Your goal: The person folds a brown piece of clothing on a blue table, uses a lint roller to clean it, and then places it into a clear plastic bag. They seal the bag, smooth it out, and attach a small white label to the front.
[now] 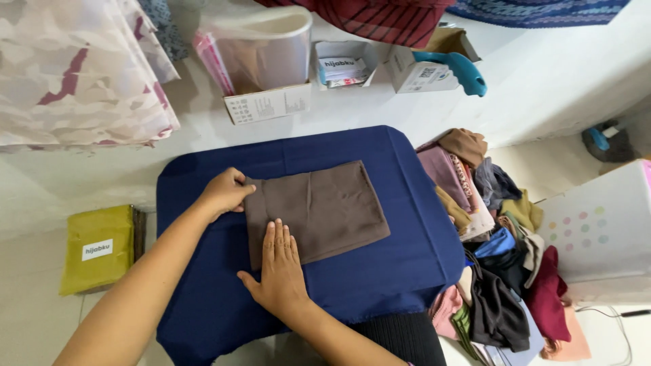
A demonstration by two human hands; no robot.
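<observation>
Brown folded rectangular cloth (319,209) lies flat near the middle of a bench covered with dark navy fabric (400,271), long edge slightly tilted. Left hand (224,192) at the cloth's left edge, fingers curled in a closed grip on that edge, pinching the fabric. Right hand (278,268) pressed palm-down on the cloth's near-left corner, fingers straight and spread open, grasping nothing, partly on cloth and partly on the navy cover.

Right of the bench: heap of folded and loose cloths in mixed colours (495,257), mauve, tan, black, maroon, blue, touching the bench edge. Further right, white box with pastel dots (597,224). Left on the floor, flat mustard-yellow packet with a white label (95,249), well apart from the bench. Behind the bench: open cardboard box holding a clear plastic bag (261,61), a small white box with cards (342,68), and a teal plastic-handled object (464,71) on another small box. Pale patterned pink-and-white fabric (74,68) hangs at upper left.
</observation>
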